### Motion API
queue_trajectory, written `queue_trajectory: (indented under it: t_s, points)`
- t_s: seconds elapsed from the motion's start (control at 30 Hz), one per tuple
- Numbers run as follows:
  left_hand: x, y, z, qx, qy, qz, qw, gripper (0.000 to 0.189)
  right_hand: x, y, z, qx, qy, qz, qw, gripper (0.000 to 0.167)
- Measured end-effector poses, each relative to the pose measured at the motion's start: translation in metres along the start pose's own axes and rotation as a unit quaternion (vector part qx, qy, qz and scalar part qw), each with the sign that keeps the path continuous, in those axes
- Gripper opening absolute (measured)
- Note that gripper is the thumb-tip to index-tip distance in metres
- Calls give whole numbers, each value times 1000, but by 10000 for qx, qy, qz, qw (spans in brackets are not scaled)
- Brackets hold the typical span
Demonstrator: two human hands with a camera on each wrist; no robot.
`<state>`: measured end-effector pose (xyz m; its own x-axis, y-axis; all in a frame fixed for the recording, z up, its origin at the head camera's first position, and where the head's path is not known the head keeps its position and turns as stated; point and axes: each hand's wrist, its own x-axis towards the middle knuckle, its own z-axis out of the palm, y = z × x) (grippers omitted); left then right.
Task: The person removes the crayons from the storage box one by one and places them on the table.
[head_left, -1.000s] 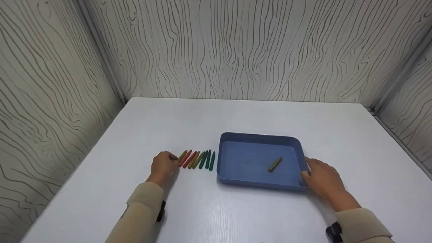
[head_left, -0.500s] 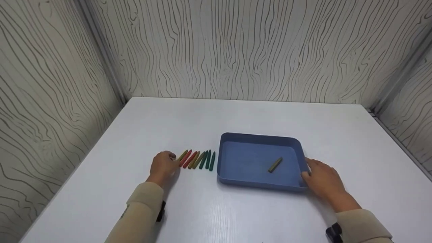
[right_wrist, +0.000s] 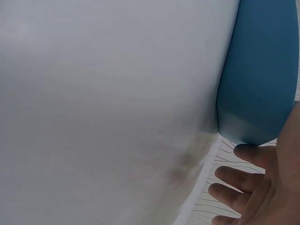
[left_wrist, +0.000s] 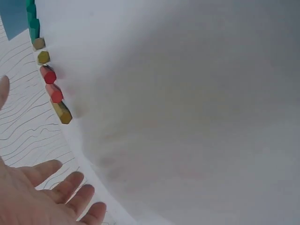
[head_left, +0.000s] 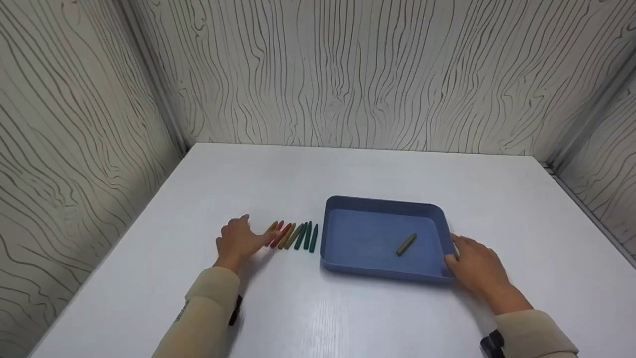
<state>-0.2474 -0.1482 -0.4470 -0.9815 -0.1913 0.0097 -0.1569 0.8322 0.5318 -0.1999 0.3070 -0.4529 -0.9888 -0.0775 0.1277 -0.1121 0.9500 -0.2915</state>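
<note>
In the head view, a row of several crayons lies on the white table to the left of a shallow blue tray (head_left: 367, 238). It runs from a yellow-brown crayon (left_wrist: 61, 112) through red crayons (left_wrist: 48, 74) to green crayons (head_left: 313, 238). My left hand (head_left: 241, 240) hovers at the row's left end, fingers spread and holding nothing, its thumb over the red crayons. One olive crayon (head_left: 406, 244) lies slanted inside the tray. My right hand (head_left: 478, 265) grips the tray's right wall near the front corner, thumb at the rim and fingers outside.
The white table (head_left: 318, 318) reaches back to a wood-grain patterned wall (head_left: 328, 74). A similar panel (head_left: 64, 149) rises on the left, and another (head_left: 611, 139) stands on the right.
My left hand has spread its fingers, its thumb swinging right over the crayons; earlier they were closed near the leftmost crayon. My right hand and the tray have stayed in place.
</note>
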Motion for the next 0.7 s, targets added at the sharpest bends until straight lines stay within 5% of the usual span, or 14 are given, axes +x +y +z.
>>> queue_trajectory:
  t_s: [0.27,0.7]
  points:
    - [3,12,-3,293,-25,67,9995,105,0,0,-1,4,-18,11,10000,50]
    - [4,48,-9,141,321,319,9989,106,0,-1,0,40,7,14,10000,50]
